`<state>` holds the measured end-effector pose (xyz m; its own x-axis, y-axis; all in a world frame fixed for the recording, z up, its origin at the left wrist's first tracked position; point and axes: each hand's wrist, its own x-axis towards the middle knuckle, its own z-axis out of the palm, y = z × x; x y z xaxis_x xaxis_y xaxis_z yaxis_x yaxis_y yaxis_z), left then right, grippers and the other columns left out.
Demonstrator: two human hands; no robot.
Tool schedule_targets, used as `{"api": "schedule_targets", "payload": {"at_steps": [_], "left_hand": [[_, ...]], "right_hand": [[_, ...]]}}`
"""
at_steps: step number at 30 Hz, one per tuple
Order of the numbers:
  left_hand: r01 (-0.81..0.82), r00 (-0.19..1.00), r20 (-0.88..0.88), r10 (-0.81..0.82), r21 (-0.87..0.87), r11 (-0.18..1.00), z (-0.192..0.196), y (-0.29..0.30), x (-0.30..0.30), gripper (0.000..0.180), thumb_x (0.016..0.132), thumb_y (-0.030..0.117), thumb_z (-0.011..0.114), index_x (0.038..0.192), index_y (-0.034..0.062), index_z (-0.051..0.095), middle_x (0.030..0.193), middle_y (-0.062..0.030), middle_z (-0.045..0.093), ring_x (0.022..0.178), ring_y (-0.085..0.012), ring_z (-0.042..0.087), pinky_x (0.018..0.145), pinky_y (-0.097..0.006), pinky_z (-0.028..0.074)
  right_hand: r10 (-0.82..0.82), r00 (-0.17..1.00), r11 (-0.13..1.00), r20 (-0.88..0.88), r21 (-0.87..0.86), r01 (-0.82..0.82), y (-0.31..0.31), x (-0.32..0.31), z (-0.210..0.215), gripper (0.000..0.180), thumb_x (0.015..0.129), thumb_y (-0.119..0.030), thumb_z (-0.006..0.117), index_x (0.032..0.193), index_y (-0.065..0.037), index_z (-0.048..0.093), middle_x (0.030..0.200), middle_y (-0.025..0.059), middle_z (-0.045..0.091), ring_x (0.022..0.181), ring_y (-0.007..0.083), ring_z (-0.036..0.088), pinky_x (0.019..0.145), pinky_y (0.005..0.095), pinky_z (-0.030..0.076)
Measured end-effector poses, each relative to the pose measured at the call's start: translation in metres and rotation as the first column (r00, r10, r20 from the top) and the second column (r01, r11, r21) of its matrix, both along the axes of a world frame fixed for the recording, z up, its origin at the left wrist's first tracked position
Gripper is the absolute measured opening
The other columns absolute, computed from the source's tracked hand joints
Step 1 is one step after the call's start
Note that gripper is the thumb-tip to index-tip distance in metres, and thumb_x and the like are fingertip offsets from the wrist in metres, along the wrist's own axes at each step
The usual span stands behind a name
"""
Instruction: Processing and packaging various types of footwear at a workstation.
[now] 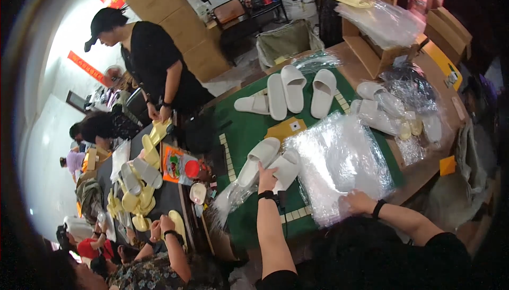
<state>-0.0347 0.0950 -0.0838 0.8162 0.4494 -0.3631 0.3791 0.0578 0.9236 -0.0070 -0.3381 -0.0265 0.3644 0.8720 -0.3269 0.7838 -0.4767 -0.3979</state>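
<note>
A pair of white slippers (258, 161) lies on the green table mat (244, 218) in front of me. My left hand (268, 177) grips their adjoining edges, thumb on the right slipper and a finger on the left one. To the right, a stack of clear plastic bags (339, 157) lies flat and shiny. At the stack's near edge, my right hand (358, 203) has its fingers curled on the top bag. Further back on the mat stand several more white slippers (292, 89). A yellow card (287, 129) rests between them and the pair.
Bagged slippers (379, 110) lie on the table's right side, near an open cardboard box (374, 56). Across the table a person holds a yellow slipper (352, 0). On the left, co-workers stand around a dark table with yellow slippers (140, 200) and a red-lidded jar (192, 169).
</note>
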Motion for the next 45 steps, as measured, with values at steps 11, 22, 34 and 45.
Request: {"api": "schedule_targets", "payload": {"at_steps": [11, 22, 34, 45], "left_hand": [[-0.303, 0.919, -0.034, 0.392, -0.698, 0.649, 0.110, -0.097, 0.041, 0.055, 0.077, -0.013, 0.044, 0.125, 0.0104, 0.032, 0.119, -0.0165, 0.046, 0.111, -0.0354, 0.046, 0.086, -0.055, 0.042], [0.019, 0.839, 0.107, 0.533, -0.986, 0.168, 0.228, -0.295, 0.054, 0.037, 0.091, 0.019, 0.038, 0.123, -0.0009, 0.036, 0.127, -0.0206, 0.040, 0.120, -0.0360, 0.036, 0.102, -0.051, 0.028], [0.588, 0.808, -0.417, -0.416, 0.540, 0.602, 0.081, -0.328, -0.041, 0.038, 0.082, 0.022, 0.057, 0.117, 0.0087, 0.051, 0.117, -0.0202, 0.051, 0.110, -0.0379, 0.047, 0.087, -0.042, 0.042], [0.570, 0.686, -0.359, -0.633, 0.806, 0.161, 0.045, -0.346, -0.084, 0.043, 0.086, 0.023, 0.043, 0.130, 0.0228, 0.042, 0.139, -0.0188, 0.030, 0.124, -0.0386, 0.034, 0.098, -0.051, 0.030]], "right_hand": [[-0.111, 0.993, 0.987, 0.032, -0.116, 0.114, -0.023, -0.003, 0.007, 0.062, 0.074, -0.029, 0.060, 0.129, -0.012, 0.038, 0.114, 0.0195, 0.052, 0.110, 0.0407, 0.044, 0.086, 0.0506, 0.040], [-0.129, 0.577, 0.823, -0.806, 0.238, 0.516, -0.049, 0.002, 0.008, 0.064, 0.076, -0.033, 0.060, 0.130, -0.006, 0.037, 0.120, 0.0219, 0.049, 0.111, 0.0383, 0.046, 0.091, 0.0449, 0.040], [-0.298, 0.863, 0.954, -0.408, -0.108, 0.279, -0.054, 0.049, 0.033, 0.025, 0.074, -0.028, 0.058, 0.089, -0.010, 0.066, 0.102, 0.0169, 0.058, 0.098, 0.0316, 0.054, 0.082, 0.0383, 0.043], [-0.549, 0.829, 0.763, -0.101, 0.345, 0.547, 0.009, 0.100, 0.006, 0.033, 0.067, -0.038, 0.060, 0.096, -0.022, 0.067, 0.119, 0.0317, 0.038, 0.120, 0.0513, 0.025, 0.098, 0.0545, 0.023]]}}
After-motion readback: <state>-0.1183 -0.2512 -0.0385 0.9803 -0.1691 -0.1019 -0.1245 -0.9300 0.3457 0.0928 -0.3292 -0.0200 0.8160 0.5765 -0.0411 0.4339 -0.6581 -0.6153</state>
